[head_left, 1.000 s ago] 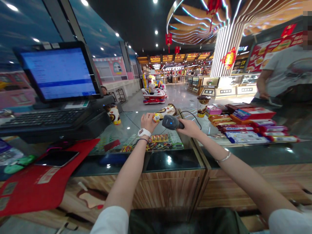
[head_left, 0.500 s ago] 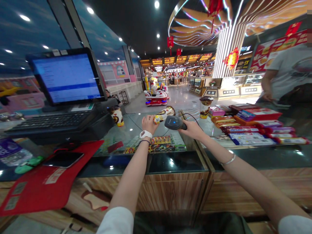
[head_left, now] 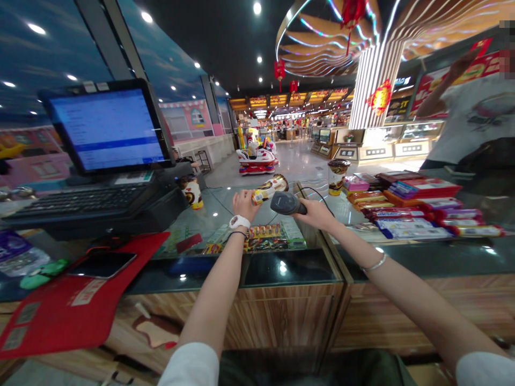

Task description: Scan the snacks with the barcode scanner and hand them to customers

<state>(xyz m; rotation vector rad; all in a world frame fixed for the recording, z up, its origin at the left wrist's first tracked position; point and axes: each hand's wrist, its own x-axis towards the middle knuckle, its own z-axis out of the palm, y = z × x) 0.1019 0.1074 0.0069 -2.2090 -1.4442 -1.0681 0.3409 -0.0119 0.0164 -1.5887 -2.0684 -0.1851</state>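
Your left grip (head_left: pixel 244 205) closed on wrapped snack (head_left: pixel 270 188); right grip (head_left: pixel 317 214) closed on barcode scanner (head_left: pixel 285 203).
Snack's long axis angles up-right, away from you, just past the scanner's nose.

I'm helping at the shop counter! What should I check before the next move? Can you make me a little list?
1. Left hand holding the can: ok.
2. Right hand holding the scanner: ok.
3. Scanner pointing toward the can: ok.
4. Barcode facing the scanner: cannot tell, none is visible.
5. Cord slack, not pulled tight: ok.
6. Screen lit: ok.
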